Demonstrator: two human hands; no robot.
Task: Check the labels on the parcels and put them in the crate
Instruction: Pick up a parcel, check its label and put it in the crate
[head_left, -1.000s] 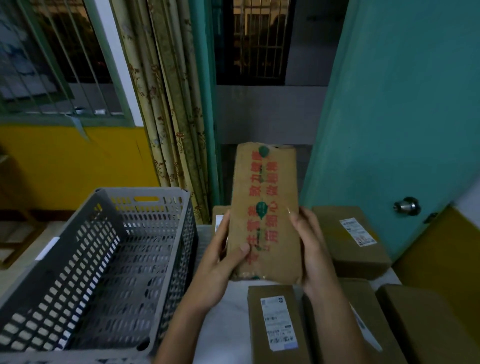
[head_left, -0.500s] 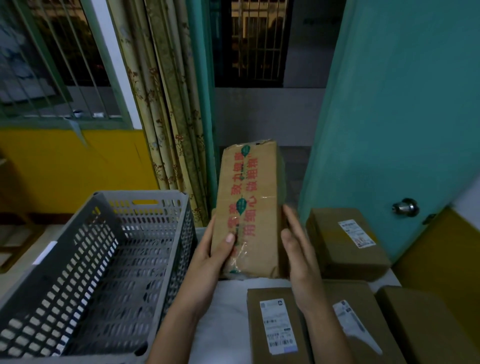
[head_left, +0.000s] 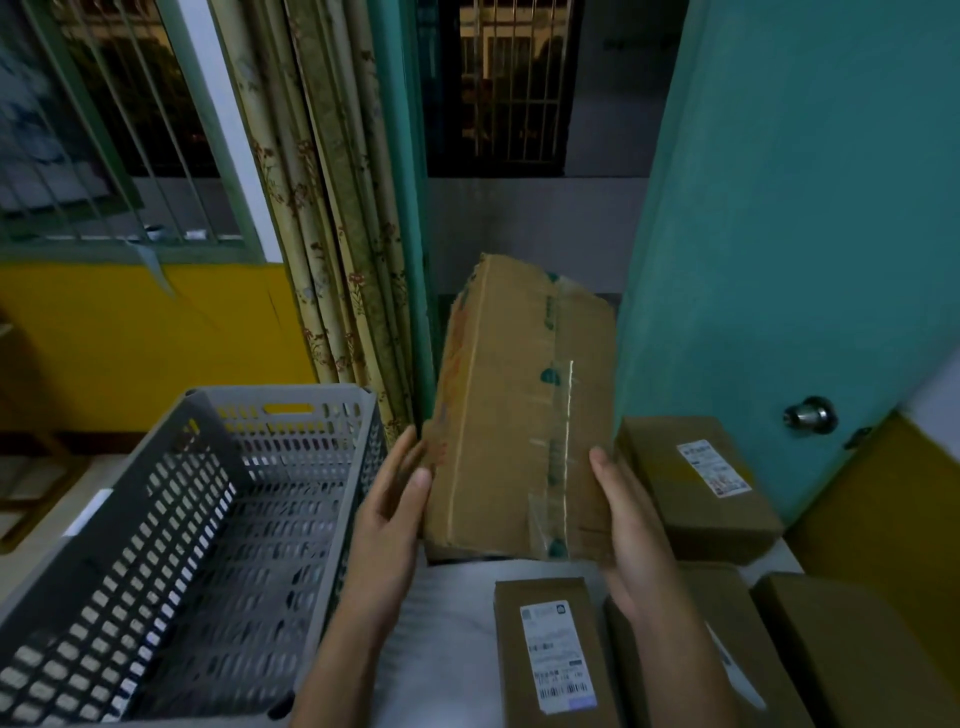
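A long brown cardboard parcel is held upright above the table between both hands. Its taped seam side faces me, and the red-printed side has turned to the left edge. My left hand grips its lower left edge, thumb on the front. My right hand grips the lower right edge, thumb on the tape. The grey perforated crate stands at the left with nothing inside that I can see. No shipping label shows on the held parcel's visible face.
Other brown parcels lie on the white table: one with a white label in front, another labelled one at the right rear, two more at the lower right. A teal door and a curtain stand behind.
The parcel has been rotated about its long axis: the red-printed face swung to the left and the taped seam face came round to me. Both hands shifted their grip on its lower edges.
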